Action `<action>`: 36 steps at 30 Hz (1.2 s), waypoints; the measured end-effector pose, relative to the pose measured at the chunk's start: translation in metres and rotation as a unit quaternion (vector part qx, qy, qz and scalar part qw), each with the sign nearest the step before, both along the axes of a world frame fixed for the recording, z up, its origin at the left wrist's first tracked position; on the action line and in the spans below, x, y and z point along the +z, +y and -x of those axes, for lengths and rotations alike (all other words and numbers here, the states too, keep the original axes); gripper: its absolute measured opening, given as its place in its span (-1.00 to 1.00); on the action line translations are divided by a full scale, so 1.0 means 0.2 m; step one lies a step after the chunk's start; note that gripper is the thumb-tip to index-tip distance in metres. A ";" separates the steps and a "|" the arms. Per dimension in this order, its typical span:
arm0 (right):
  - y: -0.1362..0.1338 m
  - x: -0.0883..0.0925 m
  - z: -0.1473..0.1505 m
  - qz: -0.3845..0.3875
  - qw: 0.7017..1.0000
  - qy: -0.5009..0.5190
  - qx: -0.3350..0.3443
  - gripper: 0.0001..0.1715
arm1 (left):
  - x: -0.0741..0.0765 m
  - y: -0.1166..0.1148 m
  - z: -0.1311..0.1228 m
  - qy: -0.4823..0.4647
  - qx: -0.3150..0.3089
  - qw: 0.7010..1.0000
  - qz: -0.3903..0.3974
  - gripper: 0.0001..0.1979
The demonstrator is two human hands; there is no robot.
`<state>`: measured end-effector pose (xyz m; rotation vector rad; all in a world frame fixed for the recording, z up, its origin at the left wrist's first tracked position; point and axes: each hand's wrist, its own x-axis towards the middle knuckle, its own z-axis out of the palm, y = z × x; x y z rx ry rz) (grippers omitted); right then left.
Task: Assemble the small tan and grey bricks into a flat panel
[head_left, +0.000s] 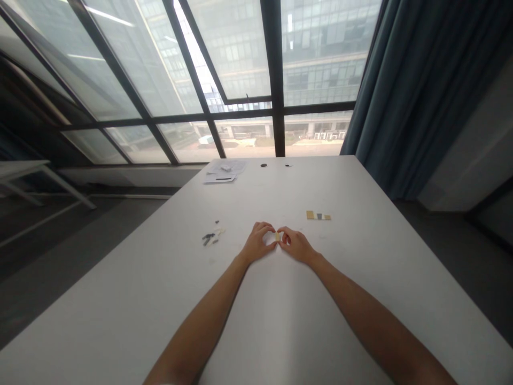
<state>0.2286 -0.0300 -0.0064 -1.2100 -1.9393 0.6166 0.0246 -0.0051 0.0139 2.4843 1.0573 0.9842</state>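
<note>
Over the middle of the table, my left hand (257, 244) and my right hand (297, 246) meet at a small yellowish block-like piece (277, 236). Thumb and fingers of each hand are pinched on it from opposite sides; its exact kind is too small to make out. Left of my hands lies a loose scatter of small dark grey and pale yellow pieces (209, 237), with one dark bit (217, 221) apart from them. To the right and farther off is a flat strip of tan, white and grey parts (318, 216).
The white table (256, 321) reaches toward the windows. At its far left corner lie papers (219, 179) with a small white object on top. Two dark round spots (263, 165) show near the far edge. A blue curtain (404, 96) hangs at the right.
</note>
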 end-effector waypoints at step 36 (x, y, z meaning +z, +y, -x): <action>0.23 0.08 -0.61 0.058 0.991 0.051 -0.107 -0.61 | -0.02 0.03 0.01 -0.012 0.019 0.998 0.052 -0.85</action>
